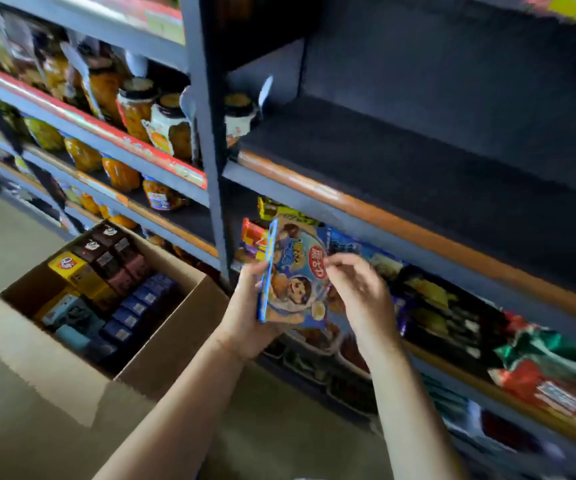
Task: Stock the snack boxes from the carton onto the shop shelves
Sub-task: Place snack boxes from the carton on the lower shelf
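My left hand (246, 311) grips a flat blue snack box (295, 275) with cartoon figures, holding it upright by its lower left edge in front of the shelves. My right hand (359, 292) is at the box's right side, fingers curled and pinching its upper right part. The open cardboard carton (71, 358) stands on the floor at the lower left, packed with rows of yellow, brown, pink and blue snack boxes (120, 292). A dark bare shelf (418, 161) with an orange front strip runs just above the held box.
Jars of preserved fruit (154, 119) fill the shelves at the left, past a grey upright post (206, 133). Bagged and boxed snacks (452, 313) crowd the shelf below and right of my hands. Grey floor (9, 244) lies around the carton.
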Demonstrator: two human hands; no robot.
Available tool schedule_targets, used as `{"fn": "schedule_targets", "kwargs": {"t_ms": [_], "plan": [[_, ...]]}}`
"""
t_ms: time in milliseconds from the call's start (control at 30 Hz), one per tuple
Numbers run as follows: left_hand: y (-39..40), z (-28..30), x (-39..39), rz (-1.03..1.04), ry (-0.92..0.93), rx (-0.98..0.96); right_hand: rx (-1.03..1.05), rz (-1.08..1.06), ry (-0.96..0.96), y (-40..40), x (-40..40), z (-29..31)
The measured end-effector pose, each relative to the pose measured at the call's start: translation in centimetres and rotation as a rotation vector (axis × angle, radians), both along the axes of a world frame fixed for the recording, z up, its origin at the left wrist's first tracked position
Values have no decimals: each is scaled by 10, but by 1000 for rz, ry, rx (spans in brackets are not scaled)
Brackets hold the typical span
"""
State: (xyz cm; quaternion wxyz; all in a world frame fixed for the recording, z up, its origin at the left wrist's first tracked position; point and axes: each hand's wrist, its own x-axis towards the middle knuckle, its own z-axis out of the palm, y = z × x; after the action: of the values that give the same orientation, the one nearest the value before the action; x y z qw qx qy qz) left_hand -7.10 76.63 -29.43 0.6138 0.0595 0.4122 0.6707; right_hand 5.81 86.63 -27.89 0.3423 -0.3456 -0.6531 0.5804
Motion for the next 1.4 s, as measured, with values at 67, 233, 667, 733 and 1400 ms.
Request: {"fn": "schedule_targets", "kwargs": {"t_ms": [67, 233, 667, 733, 1400], "plan": [[17, 22, 44, -50, 82, 47, 70, -4, 10, 8, 44, 17], [57, 67, 125, -147, 224, 111, 155, -73, 84, 29, 135, 54], [144, 87, 227, -154, 487, 357, 502, -536, -162, 58, 269, 81], [152, 92, 235, -106, 560, 335, 598, -560, -198, 64, 283, 88], [251, 109, 261, -289, 1399, 324, 601, -677, -511, 91, 377, 116]]}}
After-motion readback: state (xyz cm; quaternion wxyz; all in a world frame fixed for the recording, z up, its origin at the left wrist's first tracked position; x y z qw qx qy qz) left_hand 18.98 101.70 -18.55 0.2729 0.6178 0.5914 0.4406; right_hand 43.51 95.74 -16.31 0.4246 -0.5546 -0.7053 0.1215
